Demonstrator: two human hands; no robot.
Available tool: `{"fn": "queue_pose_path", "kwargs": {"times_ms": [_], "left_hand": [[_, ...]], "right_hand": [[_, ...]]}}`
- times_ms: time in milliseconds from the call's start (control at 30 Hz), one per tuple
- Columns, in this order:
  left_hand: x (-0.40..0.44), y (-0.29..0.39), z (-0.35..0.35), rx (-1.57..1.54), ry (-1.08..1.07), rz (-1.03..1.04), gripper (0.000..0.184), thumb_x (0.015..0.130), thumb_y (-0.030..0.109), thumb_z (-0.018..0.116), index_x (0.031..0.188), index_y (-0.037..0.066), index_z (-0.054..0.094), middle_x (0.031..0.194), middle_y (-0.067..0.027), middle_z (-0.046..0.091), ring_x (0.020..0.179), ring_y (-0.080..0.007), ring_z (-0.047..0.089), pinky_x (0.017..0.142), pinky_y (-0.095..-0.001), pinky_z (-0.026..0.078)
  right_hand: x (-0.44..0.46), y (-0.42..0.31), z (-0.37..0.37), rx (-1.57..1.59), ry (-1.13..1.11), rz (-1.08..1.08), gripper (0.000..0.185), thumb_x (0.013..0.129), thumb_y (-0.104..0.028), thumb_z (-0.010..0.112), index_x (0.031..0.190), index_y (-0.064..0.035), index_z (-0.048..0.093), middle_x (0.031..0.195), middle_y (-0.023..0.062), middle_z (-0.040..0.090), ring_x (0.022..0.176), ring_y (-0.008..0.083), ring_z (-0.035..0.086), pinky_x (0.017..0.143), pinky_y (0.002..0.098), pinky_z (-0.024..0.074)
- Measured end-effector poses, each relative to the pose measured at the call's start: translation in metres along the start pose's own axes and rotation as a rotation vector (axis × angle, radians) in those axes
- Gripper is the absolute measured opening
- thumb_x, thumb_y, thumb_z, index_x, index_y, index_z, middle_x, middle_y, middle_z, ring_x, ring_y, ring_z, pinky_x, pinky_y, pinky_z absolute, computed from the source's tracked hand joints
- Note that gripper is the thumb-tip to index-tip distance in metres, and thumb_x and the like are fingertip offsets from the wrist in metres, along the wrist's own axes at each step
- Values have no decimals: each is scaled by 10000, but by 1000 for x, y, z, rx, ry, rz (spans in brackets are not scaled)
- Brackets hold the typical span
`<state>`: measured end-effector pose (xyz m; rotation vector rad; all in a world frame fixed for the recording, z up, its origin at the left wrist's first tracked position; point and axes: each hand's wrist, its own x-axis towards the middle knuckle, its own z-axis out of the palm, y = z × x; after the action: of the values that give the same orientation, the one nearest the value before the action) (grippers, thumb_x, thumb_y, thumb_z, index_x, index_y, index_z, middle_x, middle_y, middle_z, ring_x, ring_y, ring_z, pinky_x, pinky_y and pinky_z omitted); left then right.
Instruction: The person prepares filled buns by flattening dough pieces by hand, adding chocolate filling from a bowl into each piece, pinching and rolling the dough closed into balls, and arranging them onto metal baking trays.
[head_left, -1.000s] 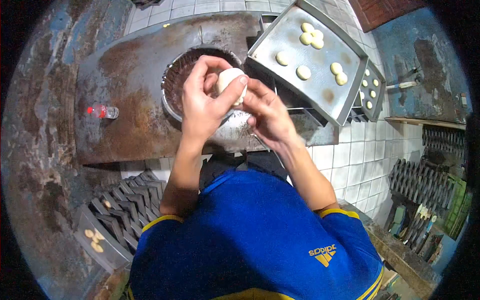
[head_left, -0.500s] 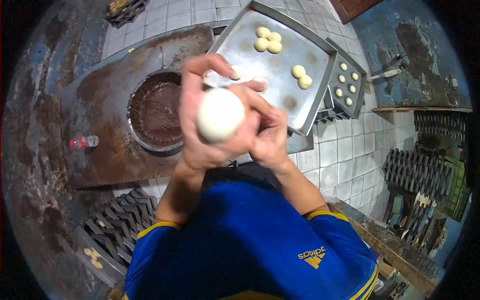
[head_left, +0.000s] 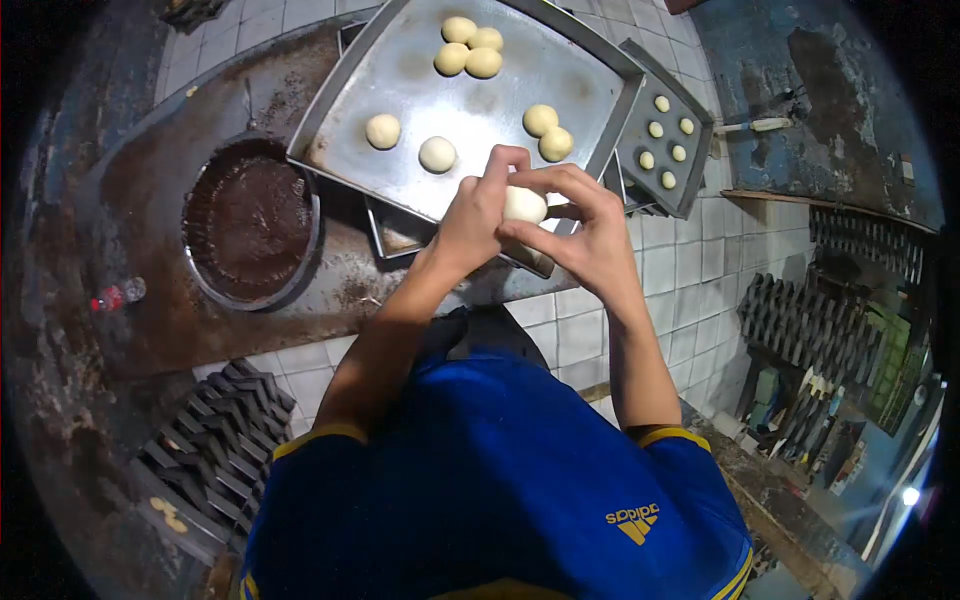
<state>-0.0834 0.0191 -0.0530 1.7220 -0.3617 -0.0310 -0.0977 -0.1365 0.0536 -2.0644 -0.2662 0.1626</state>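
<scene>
A smooth white dough ball [head_left: 525, 205] is held between both hands over the near right edge of a large metal tray [head_left: 340, 165]. My left hand [head_left: 475, 222] presses against the ball's left side. My right hand [head_left: 595, 225] curls round its right side, with thumb and fingers on it. On the tray lie several pale balls: a cluster [head_left: 468, 48] at the far side, a touching pair [head_left: 548, 132] at the right, and two single ones, a yellowish ball [head_left: 382, 131] and a whiter ball [head_left: 437, 154].
A round pan with brown filling [head_left: 252, 225] stands left of the tray on the stained table [head_left: 150, 330]. A plastic bottle [head_left: 118, 294] lies at the far left. A smaller tray [head_left: 640, 130] with several balls is at the right. Stacked metal tins [head_left: 215, 440] stand lower left.
Both hands have moved right, from over the round pan to the tray's near edge, still with the dough ball. The view has shifted to the right, so pan and trays appear further left.
</scene>
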Motion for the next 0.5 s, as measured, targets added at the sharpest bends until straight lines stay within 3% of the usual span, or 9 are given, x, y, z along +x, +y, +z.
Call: {"fn": "queue_pose_path", "kwargs": {"times_ms": [133, 200, 233, 267, 300, 333, 400, 433, 500], "left_hand": [[0, -22, 10, 62, -108, -78, 788, 760, 165, 871, 1403, 101, 421, 1068, -252, 719, 989, -468, 721, 796, -529, 584], [-7, -11, -13, 309, -163, -118, 994, 712, 156, 893, 1543, 143, 346, 1274, -275, 639, 1085, -454, 689, 865, -537, 574], [-13, -21, -23, 373, -137, -188, 1141, 679, 165, 914, 1620, 193, 270, 1398, -260, 556, 1159, -446, 650, 924, -533, 555], [-18, -28, -27, 302, -20, -183, 1105, 686, 166, 915, 1602, 194, 297, 1339, -228, 603, 1131, -446, 653, 924, -511, 555], [-19, -26, -33, 303, -22, -188, 1073, 709, 162, 902, 1598, 182, 301, 1307, -223, 616, 1111, -435, 661, 924, -497, 554], [-21, -24, -37, 303, -25, -193, 1041, 732, 158, 889, 1594, 171, 306, 1275, -218, 630, 1090, -424, 668, 925, -484, 552], [-21, -25, -42, 291, 14, -192, 988, 764, 142, 862, 1586, 159, 314, 1249, -212, 639, 1071, -407, 674, 913, -472, 554], [-19, -26, -41, 271, 45, -178, 936, 795, 127, 835, 1578, 147, 322, 1224, -206, 648, 1052, -390, 679, 902, -460, 555], [-11, -25, -36, 263, 51, -183, 882, 820, 117, 808, 1565, 136, 338, 1217, -201, 650, 1041, -379, 683, 898, -453, 557]], "right_hand": [[6, 54, -6, 36, -62, 160, 383, 807, -148, 856, 1161, -36, 766, 1090, 105, 734, 1009, 197, 732, 838, 342, 614], [14, 106, 6, 58, -75, 146, 377, 815, -164, 840, 1162, -38, 765, 1084, 119, 737, 1022, 241, 739, 878, 372, 609], [20, 123, 13, -127, -114, 80, 393, 829, -151, 832, 1199, -49, 752, 1115, 115, 726, 1030, 260, 727, 887, 383, 594], [21, 138, 16, -310, -153, 13, 410, 843, -138, 824, 1236, -61, 738, 1147, 111, 714, 1038, 280, 716, 897, 395, 578], [22, 141, 23, -342, -282, 38, 563, 920, -258, 762, 1402, -10, 608, 1367, 214, 618, 1219, 375, 642, 1042, 462, 523], [21, 148, 35, -335, -291, 38, 563, 920, -258, 762, 1402, -10, 608, 1367, 214, 618, 1219, 375, 642, 1042, 462, 523], [18, 165, 61, -893, -205, -274, 807, 984, -462, 634, 1550, 60, 391, 1611, 270, 379, 1448, 407, 456, 1207, 468, 374], [17, 170, 65, -930, -288, -235, 935, 1017, -591, 511, 1569, 127, 280, 1668, 304, 252, 1560, 414, 257, 1281, 485, 220], [15, 177, 69, -862, -290, -191, 919, 1030, -584, 496, 1576, 120, 271, 1676, 301, 235, 1568, 413, 240, 1284, 491, 208]]}}
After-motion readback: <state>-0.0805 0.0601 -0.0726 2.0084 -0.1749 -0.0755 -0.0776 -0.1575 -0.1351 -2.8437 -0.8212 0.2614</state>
